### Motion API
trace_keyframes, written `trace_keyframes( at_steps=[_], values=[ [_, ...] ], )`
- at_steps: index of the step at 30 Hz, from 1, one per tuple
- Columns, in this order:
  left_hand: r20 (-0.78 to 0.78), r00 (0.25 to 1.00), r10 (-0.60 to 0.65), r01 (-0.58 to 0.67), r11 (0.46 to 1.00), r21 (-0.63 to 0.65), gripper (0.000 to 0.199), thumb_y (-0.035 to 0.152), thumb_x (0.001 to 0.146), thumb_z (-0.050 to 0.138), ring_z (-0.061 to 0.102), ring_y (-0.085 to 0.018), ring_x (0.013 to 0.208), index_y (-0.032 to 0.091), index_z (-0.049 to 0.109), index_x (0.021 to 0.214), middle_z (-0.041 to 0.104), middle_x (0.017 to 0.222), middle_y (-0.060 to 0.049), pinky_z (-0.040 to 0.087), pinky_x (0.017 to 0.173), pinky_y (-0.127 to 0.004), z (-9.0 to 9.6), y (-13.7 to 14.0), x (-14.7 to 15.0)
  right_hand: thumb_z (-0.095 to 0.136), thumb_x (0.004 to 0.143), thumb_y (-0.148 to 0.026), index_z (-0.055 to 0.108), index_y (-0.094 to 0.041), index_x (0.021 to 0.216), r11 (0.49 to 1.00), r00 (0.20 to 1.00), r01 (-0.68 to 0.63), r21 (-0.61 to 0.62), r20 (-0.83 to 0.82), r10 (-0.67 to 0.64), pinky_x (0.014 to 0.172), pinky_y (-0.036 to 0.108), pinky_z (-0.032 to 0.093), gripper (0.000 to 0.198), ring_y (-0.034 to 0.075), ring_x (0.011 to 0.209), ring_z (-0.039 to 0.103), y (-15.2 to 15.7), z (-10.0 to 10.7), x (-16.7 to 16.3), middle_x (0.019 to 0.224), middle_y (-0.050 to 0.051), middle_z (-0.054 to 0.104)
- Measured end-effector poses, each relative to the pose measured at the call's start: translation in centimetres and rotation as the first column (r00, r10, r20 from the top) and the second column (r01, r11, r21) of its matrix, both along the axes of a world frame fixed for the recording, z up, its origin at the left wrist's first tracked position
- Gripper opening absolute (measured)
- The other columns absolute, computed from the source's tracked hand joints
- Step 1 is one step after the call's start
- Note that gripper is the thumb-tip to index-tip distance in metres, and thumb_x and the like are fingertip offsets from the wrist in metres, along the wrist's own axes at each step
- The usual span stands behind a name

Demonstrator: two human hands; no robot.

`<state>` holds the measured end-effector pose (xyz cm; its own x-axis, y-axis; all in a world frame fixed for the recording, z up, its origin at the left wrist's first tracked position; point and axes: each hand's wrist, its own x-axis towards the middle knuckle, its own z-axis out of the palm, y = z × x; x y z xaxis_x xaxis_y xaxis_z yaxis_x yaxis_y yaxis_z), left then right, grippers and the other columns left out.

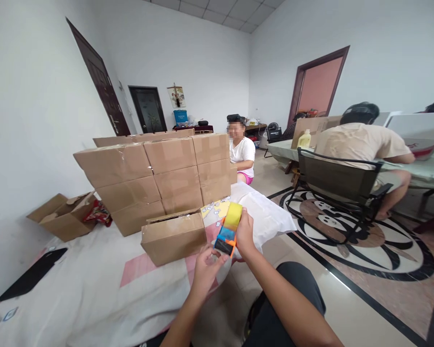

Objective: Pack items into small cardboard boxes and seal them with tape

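Note:
In my right hand [244, 232] is a tape dispenser [224, 234], blue and orange, with a roll of yellow tape [233, 215] at its upper end. My left hand [206, 266] is closed just below the dispenser's dark lower end, thumb and fingers curled together. Something clear shows faintly between those fingers, too small to name. Right behind my left hand, a cardboard box [175, 239] lies on the cloth-covered surface. A narrow dark gap runs along its top edge.
Stacked cardboard boxes [173, 173] stand behind the single box. At left are an opened box [63, 219], a red packet [98, 213] and a flat black object [34, 273]. One person [244, 154] sits beyond the stack; another [354, 140] sits on a folding chair [338, 185] at right.

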<state>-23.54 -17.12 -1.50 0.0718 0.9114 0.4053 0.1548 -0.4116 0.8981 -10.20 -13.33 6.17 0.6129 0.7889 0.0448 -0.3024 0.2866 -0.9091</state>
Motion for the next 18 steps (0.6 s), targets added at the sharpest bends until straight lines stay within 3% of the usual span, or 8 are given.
trace_keyframes(
  at_steps=[6, 14, 18],
  values=[
    [-0.06, 0.996, 0.061, -0.058, 0.997, 0.049, 0.033, 0.05, 0.073, 0.076, 0.059, -0.024, 0.086, 0.021, 0.066, 0.061, 0.065, 0.079, -0.005, 0.043, 0.081, -0.033, 0.04, -0.29, -0.37, 0.052, 0.083, -0.063, 0.06, -0.017, 0.093, 0.998, 0.995, -0.052, -0.031, -0.082, 0.049, 0.067, 0.026, 0.052, 0.047, 0.016, 0.076, 0.065, 0.15, -0.36, -0.27, 0.082, 0.001, 0.066],
    [-0.014, 1.0, 0.007, -0.007, 1.0, -0.03, 0.036, 0.05, 0.072, 0.076, 0.061, -0.022, 0.077, 0.019, 0.064, 0.059, 0.066, 0.072, -0.005, 0.045, 0.076, -0.032, 0.31, -0.18, -0.08, 0.052, 0.083, -0.064, 0.06, -0.018, 0.089, 0.997, 0.996, -0.073, -0.013, -0.058, 0.072, 0.065, 0.027, 0.052, 0.047, 0.017, 0.073, 0.066, -0.04, 0.1, -0.18, 0.079, 0.001, 0.067],
    [0.069, 0.989, -0.127, 0.132, 0.989, -0.07, 0.035, 0.05, 0.074, 0.074, 0.066, -0.026, 0.088, 0.017, 0.076, 0.084, 0.075, 0.089, -0.01, 0.049, 0.083, -0.035, -0.06, -0.16, -0.47, 0.051, 0.083, -0.064, 0.058, -0.019, 0.085, 0.994, 0.992, -0.109, -0.017, -0.071, 0.108, 0.06, 0.027, 0.051, 0.045, 0.017, 0.066, 0.064, -0.35, 0.21, -0.38, 0.073, 0.0, 0.066]
  ],
)
